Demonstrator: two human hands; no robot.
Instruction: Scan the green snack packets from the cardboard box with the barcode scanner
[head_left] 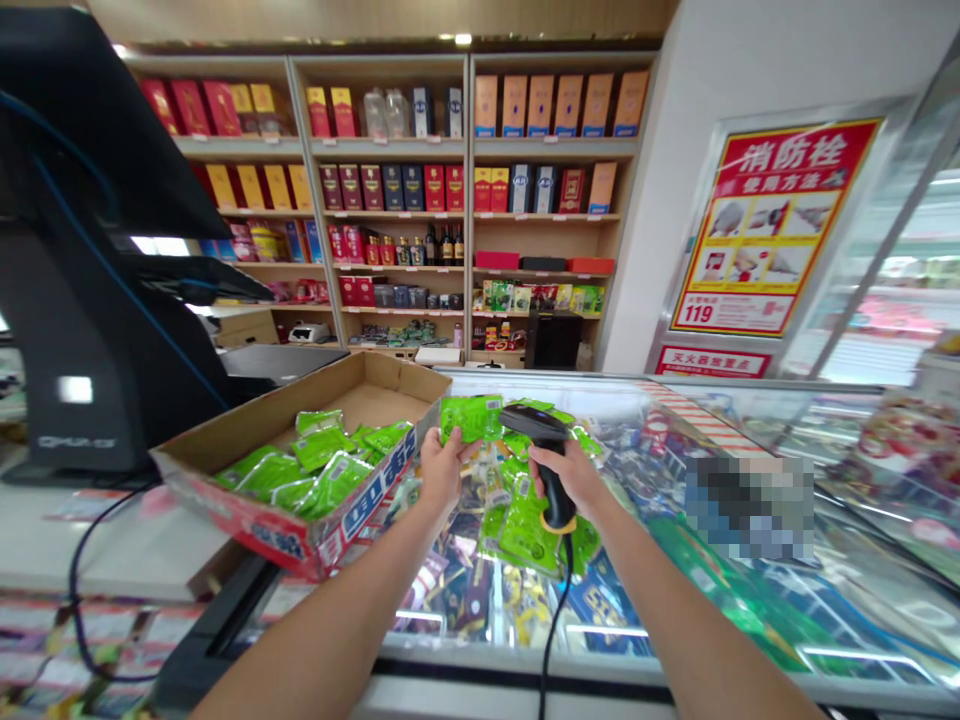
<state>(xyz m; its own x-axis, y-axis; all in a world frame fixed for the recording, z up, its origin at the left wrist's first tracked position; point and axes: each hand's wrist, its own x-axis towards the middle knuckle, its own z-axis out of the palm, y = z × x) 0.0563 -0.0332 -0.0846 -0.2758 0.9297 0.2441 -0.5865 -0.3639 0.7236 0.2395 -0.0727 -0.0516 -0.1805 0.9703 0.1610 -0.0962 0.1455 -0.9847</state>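
Note:
My left hand (442, 465) grips a small green snack packet (469, 416) by its lower edge, above the glass counter. Wrapped round the handle of a black barcode scanner (541, 428) is my right hand (566, 472); the scanner's head points left at the packet, close to its right end. Below the scanner, several more green packets (529, 525) lie in a pile on the glass. To the left, an open cardboard box (247, 525) holds further green packets (322, 455). The scanner's cable (556, 620) runs down toward the counter's front edge.
A black checkout terminal (97, 380) stands at the left with a hanging cable (75, 590). The glass counter (450, 630) shows packaged goods beneath it. Behind are shelves (469, 150) of boxed goods, and a red fire-hydrant sign (776, 230) on the right wall.

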